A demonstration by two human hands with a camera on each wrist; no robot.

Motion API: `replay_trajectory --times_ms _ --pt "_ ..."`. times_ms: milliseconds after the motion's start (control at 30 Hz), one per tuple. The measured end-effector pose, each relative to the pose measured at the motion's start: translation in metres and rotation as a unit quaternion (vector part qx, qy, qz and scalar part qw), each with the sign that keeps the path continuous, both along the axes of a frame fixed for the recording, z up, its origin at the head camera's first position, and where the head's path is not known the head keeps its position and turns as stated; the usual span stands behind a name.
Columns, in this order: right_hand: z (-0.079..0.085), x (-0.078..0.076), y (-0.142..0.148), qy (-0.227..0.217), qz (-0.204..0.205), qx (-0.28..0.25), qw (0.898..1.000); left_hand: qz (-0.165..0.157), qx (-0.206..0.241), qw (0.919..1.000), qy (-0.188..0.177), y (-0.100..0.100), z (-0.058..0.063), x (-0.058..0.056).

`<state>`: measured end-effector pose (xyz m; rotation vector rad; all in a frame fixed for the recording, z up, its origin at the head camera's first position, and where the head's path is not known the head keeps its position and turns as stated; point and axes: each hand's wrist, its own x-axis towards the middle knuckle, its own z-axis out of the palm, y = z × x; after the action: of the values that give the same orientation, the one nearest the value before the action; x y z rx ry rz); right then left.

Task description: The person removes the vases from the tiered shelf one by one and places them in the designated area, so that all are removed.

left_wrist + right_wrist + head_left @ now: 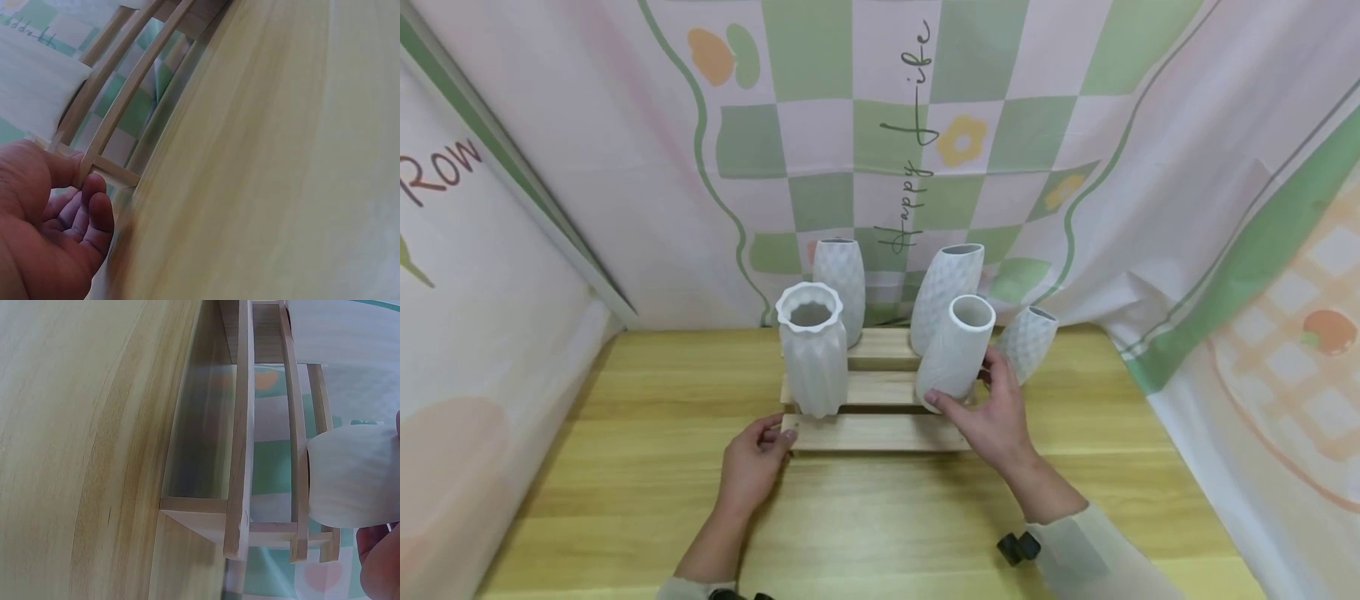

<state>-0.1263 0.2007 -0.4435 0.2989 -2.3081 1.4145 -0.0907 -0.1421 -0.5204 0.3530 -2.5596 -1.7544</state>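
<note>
A white vase [953,367] with a round mouth stands at the right end of a stepped wooden rack [880,433], on its middle slat. My right hand [1000,421] grips this vase low down, thumb at its front and fingers at its far right side. At the rack's front left corner my left hand [756,467] pinches the end of the lowest slat between thumb and fingers; the left wrist view shows the fingertips curled under the slat [125,100]. On the rack's left side stands a white vase with a wavy rim [815,367].
Two white textured vases, one at back left [842,287] and one at back right [942,296], stand on the top slat. A shorter textured vase [1030,342] is just beyond my right hand, its base hidden. A printed cloth [820,133] hangs behind the wooden table [647,450].
</note>
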Motion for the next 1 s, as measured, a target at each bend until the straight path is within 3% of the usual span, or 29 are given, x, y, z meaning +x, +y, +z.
replay_trajectory --times_ms 667,1000 --pt "0.003 0.002 -0.004 0.002 -0.012 -0.004 1.000 -0.002 -0.006 1.0000 0.003 0.000 0.000 0.000" --pt "0.033 0.020 -0.018 -0.001 -0.014 -0.004 1.000 -0.004 -0.012 0.9999 0.007 -0.001 0.000 0.000"
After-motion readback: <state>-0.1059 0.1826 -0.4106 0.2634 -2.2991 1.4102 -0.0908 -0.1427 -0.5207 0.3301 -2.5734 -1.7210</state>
